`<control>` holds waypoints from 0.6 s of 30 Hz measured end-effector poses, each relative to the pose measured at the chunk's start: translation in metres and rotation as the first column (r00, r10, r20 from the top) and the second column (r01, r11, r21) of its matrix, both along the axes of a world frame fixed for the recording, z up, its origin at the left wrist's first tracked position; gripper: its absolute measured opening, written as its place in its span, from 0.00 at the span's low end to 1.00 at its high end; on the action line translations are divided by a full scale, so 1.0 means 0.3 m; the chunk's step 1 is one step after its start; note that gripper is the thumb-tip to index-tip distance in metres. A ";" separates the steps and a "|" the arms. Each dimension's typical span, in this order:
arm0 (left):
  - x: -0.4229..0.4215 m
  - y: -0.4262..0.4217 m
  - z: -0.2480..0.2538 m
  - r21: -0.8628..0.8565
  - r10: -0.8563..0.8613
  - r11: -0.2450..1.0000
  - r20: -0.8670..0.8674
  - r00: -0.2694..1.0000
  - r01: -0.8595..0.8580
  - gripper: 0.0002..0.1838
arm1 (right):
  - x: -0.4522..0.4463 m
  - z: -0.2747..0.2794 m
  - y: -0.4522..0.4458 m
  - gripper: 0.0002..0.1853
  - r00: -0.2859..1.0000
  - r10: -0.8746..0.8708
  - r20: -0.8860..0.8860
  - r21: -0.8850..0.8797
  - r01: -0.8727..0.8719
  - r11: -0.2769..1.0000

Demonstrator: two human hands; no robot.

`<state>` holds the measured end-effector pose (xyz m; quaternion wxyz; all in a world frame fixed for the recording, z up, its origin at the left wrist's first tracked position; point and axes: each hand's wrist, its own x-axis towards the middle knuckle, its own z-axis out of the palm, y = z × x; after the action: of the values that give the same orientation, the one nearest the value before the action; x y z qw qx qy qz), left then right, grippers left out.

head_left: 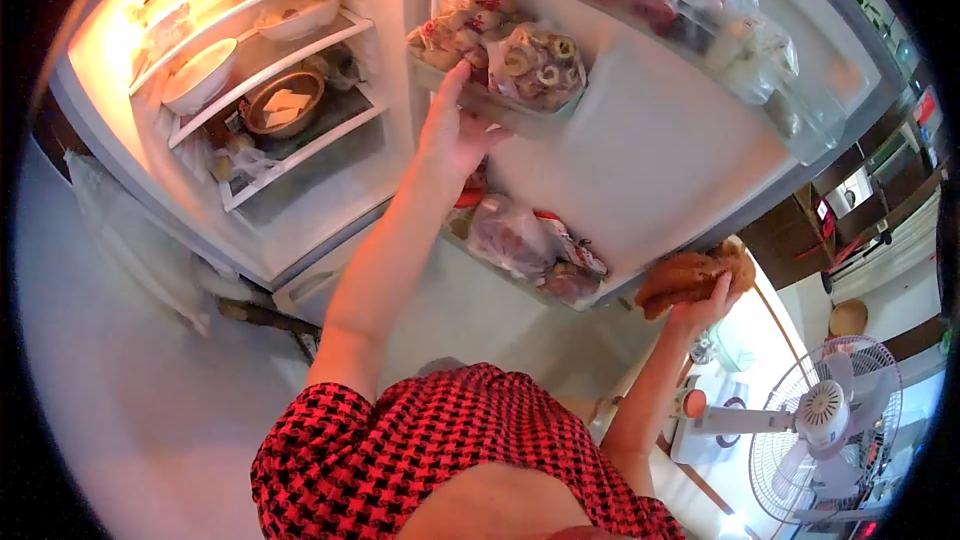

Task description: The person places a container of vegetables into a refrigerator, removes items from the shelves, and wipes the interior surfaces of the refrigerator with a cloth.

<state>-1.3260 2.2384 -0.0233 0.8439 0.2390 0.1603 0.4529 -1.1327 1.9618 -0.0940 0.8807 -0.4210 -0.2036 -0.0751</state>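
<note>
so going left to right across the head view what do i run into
White bowl, brown bowl with pale slices, left hand, brown bundle in the right hand, fan cage

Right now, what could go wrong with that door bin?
Bagged food bulges above the front of the door bin, so it could spill if tipped. Only the left hand grips the bin; the right hand holds a brown cloth, so it might be slow to catch anything.
</note>
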 end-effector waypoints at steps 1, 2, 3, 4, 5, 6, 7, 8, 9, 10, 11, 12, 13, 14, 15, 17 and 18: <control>0.008 0.033 -0.025 0.030 -0.026 0.999 0.085 0.996 0.023 0.25 | -0.037 0.002 0.001 0.20 0.999 -0.039 0.027 0.067 0.037 0.997; 0.006 0.043 -0.024 0.061 -0.056 0.997 0.168 0.984 0.046 0.22 | -0.063 -0.016 -0.006 0.20 0.999 -0.043 0.026 0.068 0.041 0.997; -0.001 0.055 -0.024 0.063 -0.063 0.997 0.165 0.984 0.053 0.22 | -0.090 -0.047 -0.013 0.20 0.960 0.267 0.080 0.015 -0.269 0.963; -0.015 0.052 -0.001 0.064 -0.086 0.995 0.142 0.986 0.078 0.20 | -0.117 -0.082 -0.006 0.20 0.827 0.551 0.114 -0.050 -0.549 0.834; -0.027 0.051 0.009 0.062 -0.110 0.993 0.117 0.987 0.104 0.17 | -0.152 -0.126 0.036 0.22 0.866 0.499 -0.026 -0.158 -0.497 0.854; -0.034 0.064 0.001 0.063 -0.121 0.991 0.114 0.986 0.114 0.17 | -0.192 -0.167 0.100 0.25 0.892 0.424 -0.156 -0.269 -0.451 0.851; -0.039 0.083 -0.009 0.039 -0.115 0.993 0.076 0.990 0.112 0.15 | -0.238 -0.190 0.178 0.26 0.828 0.517 -0.219 -0.244 -0.559 0.792; -0.041 0.098 -0.008 0.018 -0.108 0.994 0.040 0.993 0.107 0.12 | -0.277 -0.198 0.261 0.26 0.750 0.603 -0.272 -0.213 -0.658 0.722; -0.042 0.097 0.002 0.025 -0.112 0.993 0.047 0.993 0.111 0.12 | -0.310 -0.197 0.329 0.26 0.689 0.660 -0.301 -0.200 -0.722 0.662; -0.045 0.087 0.013 0.025 -0.074 0.997 0.052 0.996 0.072 0.11 | -0.332 -0.191 0.394 0.26 0.619 0.715 -0.326 -0.187 -0.783 0.593; -0.051 0.085 0.025 0.023 -0.031 0.999 0.057 0.998 0.030 0.10 | -0.343 -0.195 0.456 0.26 0.618 0.720 -0.315 -0.188 -0.785 0.591; -0.056 0.096 0.028 0.030 -0.025 0.999 0.064 0.998 0.024 0.10 | -0.351 -0.200 0.516 0.26 0.597 0.736 -0.319 -0.251 -0.802 0.542; -0.057 0.110 0.022 0.020 -0.052 0.998 0.036 0.998 0.052 0.10 | -0.358 -0.194 0.569 0.25 0.576 0.750 -0.325 -0.312 -0.814 0.490; -0.067 0.098 0.047 0.007 -0.081 0.997 0.009 0.997 0.081 0.10 | -0.377 -0.154 0.614 0.25 0.575 0.753 -0.319 -0.313 -0.814 0.489; -0.080 0.072 0.062 0.007 -0.071 0.997 0.018 0.997 0.071 0.11 | -0.389 -0.112 0.654 0.24 0.662 0.688 -0.297 -0.338 -0.747 0.573; -0.075 0.106 0.039 0.019 -0.070 0.997 -0.068 0.995 0.071 0.12 | -0.379 -0.008 0.719 0.23 0.743 0.611 -0.273 -0.362 -0.668 0.650; -0.073 0.119 0.030 0.030 -0.068 0.997 -0.158 0.985 0.074 0.13 | -0.347 0.049 0.745 0.22 0.729 0.642 -0.238 -0.300 -0.684 0.665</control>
<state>-1.3480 2.2741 -0.0143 0.8397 0.2947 0.2094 0.4053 -1.2369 2.1854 -0.0793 0.7620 -0.4783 -0.3035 0.3138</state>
